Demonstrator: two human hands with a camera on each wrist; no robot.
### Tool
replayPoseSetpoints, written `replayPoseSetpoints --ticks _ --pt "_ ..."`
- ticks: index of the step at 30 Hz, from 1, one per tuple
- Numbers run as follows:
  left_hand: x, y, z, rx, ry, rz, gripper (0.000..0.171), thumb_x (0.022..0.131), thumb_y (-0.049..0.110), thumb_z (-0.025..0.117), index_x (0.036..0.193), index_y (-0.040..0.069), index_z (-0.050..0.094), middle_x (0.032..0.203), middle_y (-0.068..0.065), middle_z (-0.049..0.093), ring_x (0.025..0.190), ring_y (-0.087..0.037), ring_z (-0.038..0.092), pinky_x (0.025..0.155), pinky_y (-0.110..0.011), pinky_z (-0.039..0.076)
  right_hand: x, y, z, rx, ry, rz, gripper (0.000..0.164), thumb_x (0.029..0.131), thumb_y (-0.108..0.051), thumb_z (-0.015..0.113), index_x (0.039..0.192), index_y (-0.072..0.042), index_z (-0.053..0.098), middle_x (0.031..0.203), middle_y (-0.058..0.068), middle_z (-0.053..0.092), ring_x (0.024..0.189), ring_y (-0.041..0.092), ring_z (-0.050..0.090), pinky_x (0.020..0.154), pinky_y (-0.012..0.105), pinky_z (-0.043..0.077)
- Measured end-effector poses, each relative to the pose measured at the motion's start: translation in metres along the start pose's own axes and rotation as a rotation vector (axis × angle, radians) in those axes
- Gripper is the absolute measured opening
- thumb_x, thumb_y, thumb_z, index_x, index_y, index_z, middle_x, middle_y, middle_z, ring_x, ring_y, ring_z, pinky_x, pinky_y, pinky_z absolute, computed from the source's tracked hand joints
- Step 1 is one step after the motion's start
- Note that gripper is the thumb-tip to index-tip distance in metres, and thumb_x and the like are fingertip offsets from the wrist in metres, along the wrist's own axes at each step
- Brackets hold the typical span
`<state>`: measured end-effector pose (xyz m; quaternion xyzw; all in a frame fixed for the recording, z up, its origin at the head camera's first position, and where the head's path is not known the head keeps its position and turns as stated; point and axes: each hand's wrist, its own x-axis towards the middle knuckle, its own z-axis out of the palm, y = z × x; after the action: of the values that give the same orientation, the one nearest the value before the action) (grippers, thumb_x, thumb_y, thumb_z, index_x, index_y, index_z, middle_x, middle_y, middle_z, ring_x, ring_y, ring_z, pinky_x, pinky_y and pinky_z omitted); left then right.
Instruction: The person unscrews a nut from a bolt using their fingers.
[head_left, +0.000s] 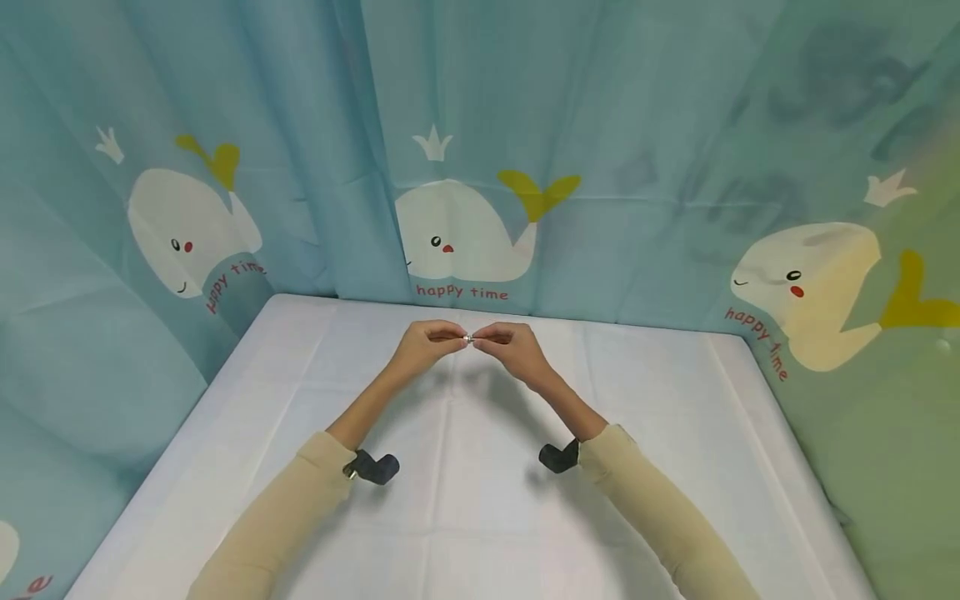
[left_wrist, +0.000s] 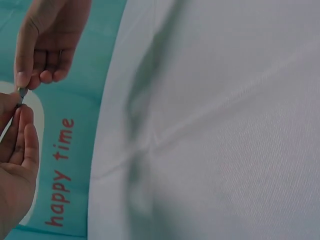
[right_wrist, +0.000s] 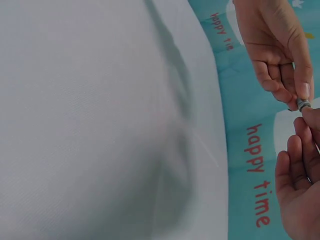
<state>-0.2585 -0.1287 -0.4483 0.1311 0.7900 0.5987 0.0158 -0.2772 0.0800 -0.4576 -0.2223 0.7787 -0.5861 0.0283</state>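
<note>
Silvery metal fitting [head_left: 468,338] raised above the white desk [head_left: 675,417] near its far edge, your left hand [head_left: 423,347] and right hand [head_left: 519,352] pinching it, each grip closed to the fingertips.

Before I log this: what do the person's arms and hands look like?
Left sleeve and right sleeve: plain beige, long. Left hand and right hand: gloveless. Left wrist camera and right wrist camera: dark, bent, at the sleeve ends.

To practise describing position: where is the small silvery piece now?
In the head view, the small silvery piece is just left of centre, held above the table between the left hand and right hand.
</note>
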Motion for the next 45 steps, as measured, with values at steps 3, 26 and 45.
replayPoseSetpoints --ticks 3,26,45 --pt "-0.002 0.006 0.006 0.004 -0.01 0.007 0.018 0.092 0.012 0.075 0.106 0.001 0.075 0.102 -0.009 0.073 0.096 -0.023 0.069 0.087 -0.04 0.055 -0.007 -0.005 -0.007 -0.005 0.0 0.005 0.016 0.094 -0.013 0.072 0.104 -0.003 0.076 0.1 0.007 0.073 0.092 0.021 0.069 0.082 0.036 0.057" --pt "-0.022 0.051 0.042 0.054 -0.052 0.087 0.011 0.09 0.014 0.076 0.099 0.007 0.077 0.093 -0.002 0.074 0.086 -0.017 0.07 0.077 -0.034 0.058 -0.054 -0.038 -0.047 -0.01 -0.02 0.027 0.019 0.094 -0.014 0.072 0.106 -0.001 0.075 0.1 0.009 0.073 0.093 0.037 0.068 0.076 0.031 0.056" --pt "-0.035 0.074 0.071 -0.024 -0.084 0.141 0.014 0.09 0.001 0.072 0.102 -0.006 0.072 0.097 -0.016 0.072 0.089 -0.028 0.07 0.078 -0.029 0.058 -0.087 -0.05 -0.065 -0.038 0.028 0.055 0.019 0.094 -0.015 0.073 0.106 -0.001 0.075 0.1 0.01 0.072 0.094 0.038 0.067 0.076 0.03 0.056"
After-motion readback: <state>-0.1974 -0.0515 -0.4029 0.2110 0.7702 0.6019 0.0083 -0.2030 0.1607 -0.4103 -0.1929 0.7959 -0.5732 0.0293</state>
